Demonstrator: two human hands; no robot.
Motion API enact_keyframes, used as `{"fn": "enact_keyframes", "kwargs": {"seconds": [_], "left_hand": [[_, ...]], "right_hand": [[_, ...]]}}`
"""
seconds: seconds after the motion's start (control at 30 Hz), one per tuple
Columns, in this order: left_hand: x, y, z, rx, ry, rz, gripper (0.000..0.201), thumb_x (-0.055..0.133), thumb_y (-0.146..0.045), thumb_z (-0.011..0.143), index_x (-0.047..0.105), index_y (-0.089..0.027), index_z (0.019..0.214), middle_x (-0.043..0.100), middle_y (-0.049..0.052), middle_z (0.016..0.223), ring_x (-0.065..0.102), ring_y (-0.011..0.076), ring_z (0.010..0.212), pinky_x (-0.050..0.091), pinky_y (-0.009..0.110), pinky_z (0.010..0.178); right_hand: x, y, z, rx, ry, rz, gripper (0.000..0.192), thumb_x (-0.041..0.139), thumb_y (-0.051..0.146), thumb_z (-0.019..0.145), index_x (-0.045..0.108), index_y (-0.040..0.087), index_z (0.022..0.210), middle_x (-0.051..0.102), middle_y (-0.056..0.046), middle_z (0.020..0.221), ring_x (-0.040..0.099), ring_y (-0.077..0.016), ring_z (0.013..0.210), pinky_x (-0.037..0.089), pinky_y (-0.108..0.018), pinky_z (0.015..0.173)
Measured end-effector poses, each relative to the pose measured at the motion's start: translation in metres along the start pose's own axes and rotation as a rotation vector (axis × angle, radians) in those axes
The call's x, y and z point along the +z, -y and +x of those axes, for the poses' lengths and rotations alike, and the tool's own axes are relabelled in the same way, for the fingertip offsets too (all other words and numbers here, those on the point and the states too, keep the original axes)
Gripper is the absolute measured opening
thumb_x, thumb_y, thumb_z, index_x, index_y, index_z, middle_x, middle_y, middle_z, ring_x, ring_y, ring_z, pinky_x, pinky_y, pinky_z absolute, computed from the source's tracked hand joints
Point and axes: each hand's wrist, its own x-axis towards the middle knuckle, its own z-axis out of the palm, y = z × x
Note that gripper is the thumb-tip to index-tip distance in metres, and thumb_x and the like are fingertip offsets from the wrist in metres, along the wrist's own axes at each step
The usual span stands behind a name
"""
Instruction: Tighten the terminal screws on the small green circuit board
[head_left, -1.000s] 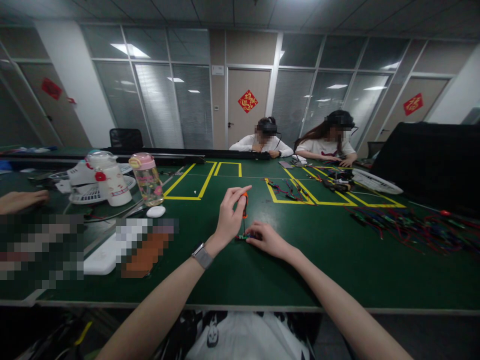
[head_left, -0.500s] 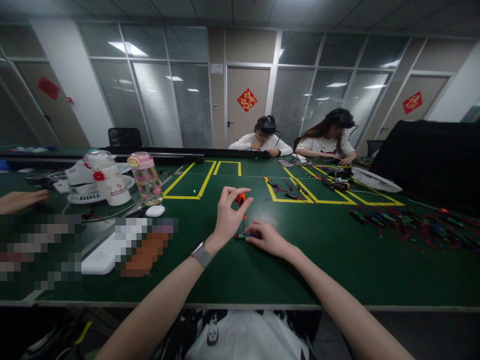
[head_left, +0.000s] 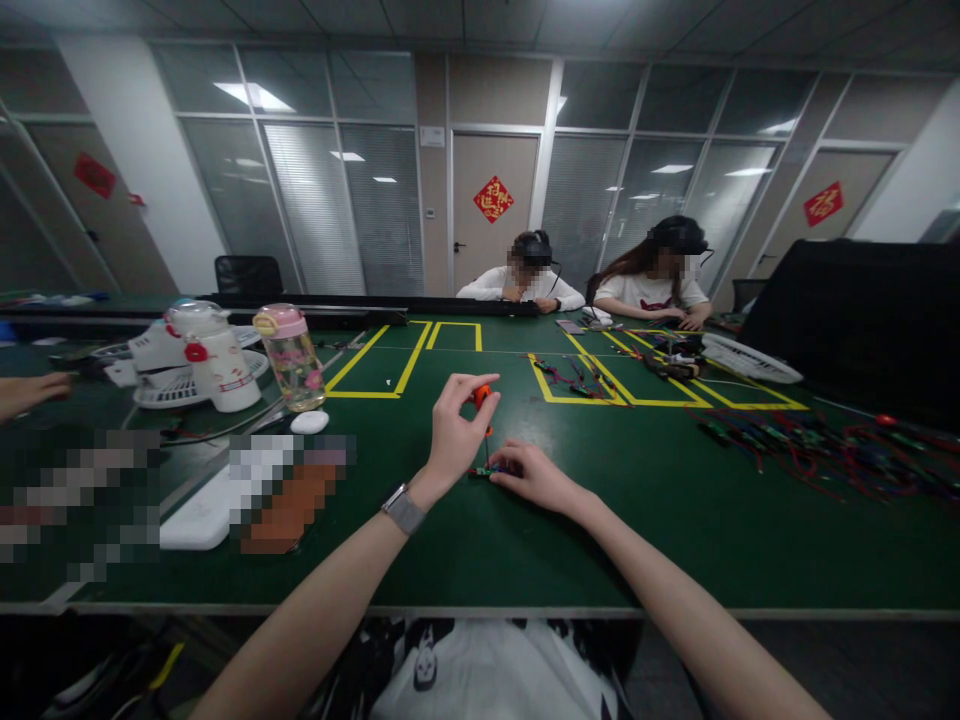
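Observation:
My left hand (head_left: 455, 432) pinches the orange handle of a small screwdriver (head_left: 484, 402), held upright with its tip down on a small electronic part (head_left: 484, 472) on the green table (head_left: 480, 540). My right hand (head_left: 534, 477) rests flat on the table and presses that part down with its fingertips. The two hands are close together at the middle of the table. A grey watch sits on my left wrist.
A white bottle (head_left: 217, 362) and a clear pink-capped bottle (head_left: 290, 357) stand at the left by a white fan. A heap of coloured wires (head_left: 817, 450) lies at the right. Two people sit at the far side. Another person's hand (head_left: 22, 392) reaches in from the left.
My left fingers have shifted on the screwdriver handle, turning it slightly. The hand at the far left has drawn back toward the edge. My right hand has stayed put.

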Motion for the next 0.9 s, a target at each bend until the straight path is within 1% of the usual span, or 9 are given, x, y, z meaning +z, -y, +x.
{"fn": "enact_keyframes", "kwargs": {"seconds": [0.1,0.23,0.33,0.4,0.47,0.6,0.67,0.77,0.9], "left_hand": [[-0.0005,-0.001,0.0002,0.008,-0.006,0.044,0.019,0.061,-0.024,0.087,0.069,-0.022,0.104,0.055,0.003,0.092,0.056,0.0143,0.086,0.048,0.027,0.08],[-0.0003,0.001,-0.0005,-0.013,0.076,-0.069,0.032,0.042,-0.023,0.096,0.061,-0.025,0.122,0.059,0.006,0.112,0.058,0.0159,0.102,0.047,0.029,0.09],[0.0008,0.0032,-0.0016,-0.052,0.113,-0.166,0.036,0.037,-0.022,0.098,0.055,-0.025,0.129,0.061,0.007,0.121,0.061,0.0167,0.106,0.047,0.032,0.093],[0.0017,0.004,-0.0019,-0.072,0.104,-0.188,0.034,0.04,-0.024,0.097,0.055,-0.023,0.129,0.063,0.007,0.119,0.063,0.0169,0.103,0.049,0.032,0.091],[0.0022,0.0037,-0.0017,-0.06,0.08,-0.17,0.032,0.046,-0.024,0.095,0.058,-0.022,0.124,0.064,0.007,0.114,0.063,0.017,0.1,0.05,0.031,0.088],[0.0013,0.0004,-0.0005,0.001,0.041,-0.056,0.025,0.056,-0.024,0.09,0.064,-0.022,0.114,0.062,0.005,0.101,0.06,0.0153,0.091,0.049,0.028,0.081],[0.0003,-0.0015,-0.0002,0.007,0.03,-0.006,0.022,0.058,-0.024,0.089,0.066,-0.022,0.109,0.06,0.004,0.097,0.058,0.0147,0.088,0.048,0.027,0.081],[-0.0008,-0.0023,-0.0005,-0.01,0.054,-0.012,0.024,0.053,-0.026,0.092,0.066,-0.023,0.112,0.059,0.004,0.099,0.058,0.0152,0.091,0.048,0.028,0.083],[-0.0002,0.0004,-0.0016,-0.048,0.127,-0.163,0.034,0.038,-0.024,0.098,0.057,-0.025,0.127,0.061,0.006,0.116,0.062,0.016,0.1,0.049,0.031,0.089]], "right_hand": [[-0.0003,0.0011,0.0,0.002,-0.01,0.01,0.009,0.065,0.015,0.082,0.067,0.016,0.09,0.054,0.0,0.078,0.051,-0.0125,0.067,0.04,-0.024,0.064],[-0.0011,0.0033,0.0,0.001,-0.012,0.029,0.007,0.065,0.013,0.081,0.064,0.016,0.088,0.055,0.0,0.078,0.05,-0.0121,0.066,0.04,-0.023,0.063],[-0.0018,0.0045,0.0,0.0,-0.011,0.031,0.006,0.064,0.013,0.081,0.064,0.016,0.087,0.055,0.0,0.078,0.05,-0.0121,0.066,0.04,-0.023,0.063],[-0.002,0.0046,0.0001,-0.001,-0.009,0.03,0.006,0.064,0.013,0.081,0.064,0.016,0.087,0.056,0.0,0.079,0.05,-0.0121,0.067,0.04,-0.023,0.063],[-0.0019,0.0042,0.0002,-0.003,-0.009,0.031,0.005,0.064,0.014,0.082,0.063,0.016,0.087,0.056,0.0,0.079,0.05,-0.0122,0.067,0.04,-0.023,0.063],[-0.0013,0.0033,0.0002,-0.009,-0.016,0.028,0.005,0.063,0.015,0.083,0.064,0.016,0.087,0.055,0.0,0.078,0.051,-0.0124,0.068,0.04,-0.023,0.063],[-0.001,0.0031,0.0001,-0.008,-0.02,0.025,0.005,0.063,0.015,0.082,0.064,0.016,0.087,0.055,0.0,0.077,0.051,-0.0125,0.068,0.04,-0.024,0.063],[-0.0004,0.0026,0.0001,-0.001,-0.018,0.034,0.007,0.064,0.013,0.081,0.063,0.016,0.087,0.055,0.0,0.078,0.05,-0.0123,0.067,0.041,-0.023,0.063],[-0.0001,0.0014,0.0002,0.005,-0.012,0.035,0.012,0.065,0.01,0.078,0.063,0.017,0.088,0.056,0.0,0.08,0.05,-0.0118,0.066,0.041,-0.023,0.062]]}}
